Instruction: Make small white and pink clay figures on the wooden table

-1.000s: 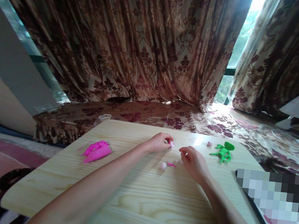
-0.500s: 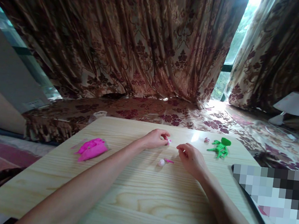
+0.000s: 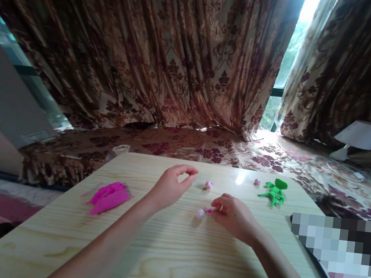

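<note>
My left hand point(image 3: 174, 186) hovers over the table with thumb and index finger curved apart, holding nothing. Just right of its fingertips rests a small white ball with pink spots point(image 3: 208, 185). Lower down, my right hand point(image 3: 232, 213) pinches at the right end of a thin pink piece of modelling clay point(image 3: 209, 211), most of which its fingers hide. Beside that piece, on its left, lies a plain whitish ball point(image 3: 200, 214).
A pink clay lump in clear wrapping point(image 3: 112, 197) lies left on the wooden table point(image 3: 165, 261). At the far right are a green clay figure point(image 3: 275, 193) and a small pinkish lump point(image 3: 257, 182). A dark-edged, blurred-out object point(image 3: 313, 249) occupies the right edge.
My left hand has let go of the spotted ball and drawn back to the left. My right hand has moved down and left onto the pink clay piece. The view has shifted slightly.
</note>
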The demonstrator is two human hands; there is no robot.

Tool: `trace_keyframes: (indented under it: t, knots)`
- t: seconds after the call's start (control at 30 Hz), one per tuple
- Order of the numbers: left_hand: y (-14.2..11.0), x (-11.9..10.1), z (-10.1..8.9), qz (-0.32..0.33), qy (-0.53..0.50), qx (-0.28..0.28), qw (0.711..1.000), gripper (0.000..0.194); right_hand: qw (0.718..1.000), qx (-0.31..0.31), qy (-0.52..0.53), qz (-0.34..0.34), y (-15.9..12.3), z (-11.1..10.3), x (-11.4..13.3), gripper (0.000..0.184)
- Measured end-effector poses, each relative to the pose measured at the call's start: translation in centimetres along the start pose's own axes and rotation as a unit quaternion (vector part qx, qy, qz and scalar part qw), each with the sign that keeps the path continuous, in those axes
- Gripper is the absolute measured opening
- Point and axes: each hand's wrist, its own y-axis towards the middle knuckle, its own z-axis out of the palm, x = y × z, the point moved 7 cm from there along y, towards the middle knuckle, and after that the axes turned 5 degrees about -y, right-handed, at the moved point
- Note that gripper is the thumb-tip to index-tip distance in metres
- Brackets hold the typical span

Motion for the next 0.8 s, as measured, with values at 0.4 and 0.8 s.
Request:
trace_keyframes:
  t: [0.4,0.8]
  knots:
    - [-4.0,0.2,1.7,0.012,-0.006,-0.003,1.000,0.015,1.000,0.007,-0.028,0.005,0.2,0.7,1.1,0.009]
    - [-4.6,0.4,2.6,0.026,0.029,0.025,0.999,0.016,0.998,0.025,-0.047,-0.021,0.1,1.6,2.0,0.010]
